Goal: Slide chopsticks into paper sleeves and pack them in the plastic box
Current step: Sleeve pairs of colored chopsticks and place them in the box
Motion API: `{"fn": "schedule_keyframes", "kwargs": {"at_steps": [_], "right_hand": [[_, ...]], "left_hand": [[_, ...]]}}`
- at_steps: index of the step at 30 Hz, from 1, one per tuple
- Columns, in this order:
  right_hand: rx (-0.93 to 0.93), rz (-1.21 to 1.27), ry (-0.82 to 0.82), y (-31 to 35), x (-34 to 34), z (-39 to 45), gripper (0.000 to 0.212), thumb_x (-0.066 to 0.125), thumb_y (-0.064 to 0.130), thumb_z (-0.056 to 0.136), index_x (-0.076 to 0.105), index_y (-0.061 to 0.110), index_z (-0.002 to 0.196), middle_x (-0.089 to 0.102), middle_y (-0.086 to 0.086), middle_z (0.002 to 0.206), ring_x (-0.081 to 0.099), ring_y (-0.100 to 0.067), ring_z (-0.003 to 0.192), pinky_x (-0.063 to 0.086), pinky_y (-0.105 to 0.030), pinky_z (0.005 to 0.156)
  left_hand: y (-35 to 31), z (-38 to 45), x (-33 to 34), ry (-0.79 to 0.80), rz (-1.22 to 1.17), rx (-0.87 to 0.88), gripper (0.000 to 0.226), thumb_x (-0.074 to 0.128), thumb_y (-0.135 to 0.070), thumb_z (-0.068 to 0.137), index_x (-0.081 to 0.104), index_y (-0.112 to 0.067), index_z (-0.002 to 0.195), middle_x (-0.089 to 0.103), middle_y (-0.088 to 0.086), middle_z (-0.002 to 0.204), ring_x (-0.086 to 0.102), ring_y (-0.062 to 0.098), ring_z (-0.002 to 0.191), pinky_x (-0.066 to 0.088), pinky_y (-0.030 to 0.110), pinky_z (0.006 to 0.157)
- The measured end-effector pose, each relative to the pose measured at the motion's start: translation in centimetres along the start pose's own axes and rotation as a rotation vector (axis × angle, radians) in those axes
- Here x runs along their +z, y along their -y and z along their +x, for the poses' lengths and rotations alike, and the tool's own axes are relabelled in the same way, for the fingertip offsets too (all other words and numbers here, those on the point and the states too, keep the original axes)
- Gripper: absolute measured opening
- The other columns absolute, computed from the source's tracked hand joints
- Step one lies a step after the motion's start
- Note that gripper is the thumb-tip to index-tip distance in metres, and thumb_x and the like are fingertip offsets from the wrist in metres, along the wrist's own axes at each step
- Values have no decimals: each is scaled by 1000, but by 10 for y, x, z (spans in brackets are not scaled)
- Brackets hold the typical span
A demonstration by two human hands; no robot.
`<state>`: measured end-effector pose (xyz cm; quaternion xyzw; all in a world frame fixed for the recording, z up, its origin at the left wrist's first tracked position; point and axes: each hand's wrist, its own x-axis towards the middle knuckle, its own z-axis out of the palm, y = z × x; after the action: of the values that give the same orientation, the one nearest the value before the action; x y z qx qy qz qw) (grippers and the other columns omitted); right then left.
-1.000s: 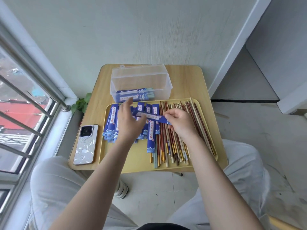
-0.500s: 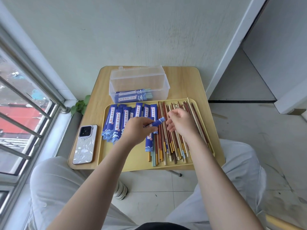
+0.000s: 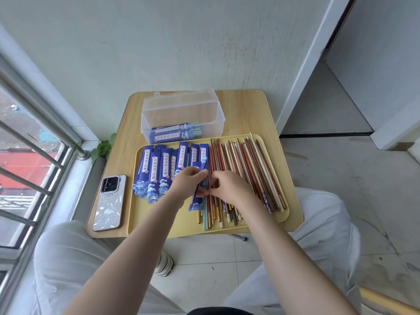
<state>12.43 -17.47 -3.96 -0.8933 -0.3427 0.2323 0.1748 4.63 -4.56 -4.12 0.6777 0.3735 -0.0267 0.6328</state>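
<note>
Sleeving step in hand, judged from the pose: one blue sleeve [image 3: 201,178] is held over the yellow tray [image 3: 179,228], next to the loose chopsticks [image 3: 241,171].

- Left hand [image 3: 187,181]: fingers curled, pinching the sleeve at mid-length. The sleeve's long axis runs near to far, tilted slightly right at the far end; its near end hangs low over the tray. Which end is open cannot be told.
- Right hand [image 3: 228,187]: fingers curled down onto the near part of the chopstick pile, just beside the sleeve. Whether it has a pair pinched is hidden under the hand.
- Chopsticks: loose pile on the tray's right half, red, brown, pale and gold-tipped, all lying near to far, roughly parallel to the sleeve.
- Spare sleeves [image 3: 163,169]: overlapping row on the tray's left half, same near-to-far lie.
- Box [image 3: 181,117]: clear plastic, open, beyond the tray on the worktop [image 3: 245,112]; a few sleeved pairs lie crosswise on its floor.
- Phone [image 3: 109,203]: left of the tray.

Next move, as a judgement: separate a matched pair, line its tips up with the sleeve's mouth, push along the shared axis, then turn the sleeved pair crosswise for the box.
</note>
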Motion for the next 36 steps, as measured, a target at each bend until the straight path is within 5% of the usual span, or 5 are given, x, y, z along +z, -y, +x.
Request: {"fn": "schedule_keyframes", "kwargs": {"at_steps": [6, 19, 24, 31, 36], "right_hand": [[39, -91, -96, 7, 6, 1, 13, 54, 10, 97, 60, 17, 106, 60, -2, 104, 59, -22, 87, 49, -34, 69], [159, -292, 255, 43, 7, 6, 41, 66, 41, 91, 56, 12, 119, 58, -3, 98, 61, -22, 87, 46, -30, 65], [207, -277, 284, 39, 4, 11, 37, 68, 32, 92, 57, 11, 121, 57, -3, 94, 63, -24, 90, 53, -34, 76], [201, -260, 268, 40, 5, 9, 15, 59, 17, 95, 54, 13, 108, 53, -2, 84, 57, -19, 77, 43, -27, 58], [242, -261, 271, 45, 6, 12, 20, 59, 19, 95, 57, 11, 114, 53, -3, 85, 59, -21, 81, 48, -30, 65]], "left_hand": [[10, 1, -8, -62, -4, 40, 29, 61, -33, 99, 58, -8, 113, 70, 11, 103, 70, 20, 64, 61, 34, 64], [21, 5, -11, -170, 40, 89, 23, 61, -33, 98, 59, -12, 106, 72, 8, 97, 72, 20, 69, 63, 42, 72], [20, 3, -10, -164, 46, 90, 26, 60, -35, 99, 59, -12, 110, 71, 7, 97, 71, 19, 70, 63, 41, 73], [22, 0, -8, -149, 10, 101, 29, 60, -36, 98, 58, -11, 112, 69, 10, 100, 71, 22, 75, 63, 43, 74], [22, -1, -7, -148, -4, 103, 26, 60, -37, 98, 59, -14, 109, 70, 9, 102, 72, 27, 85, 62, 47, 76]]}}
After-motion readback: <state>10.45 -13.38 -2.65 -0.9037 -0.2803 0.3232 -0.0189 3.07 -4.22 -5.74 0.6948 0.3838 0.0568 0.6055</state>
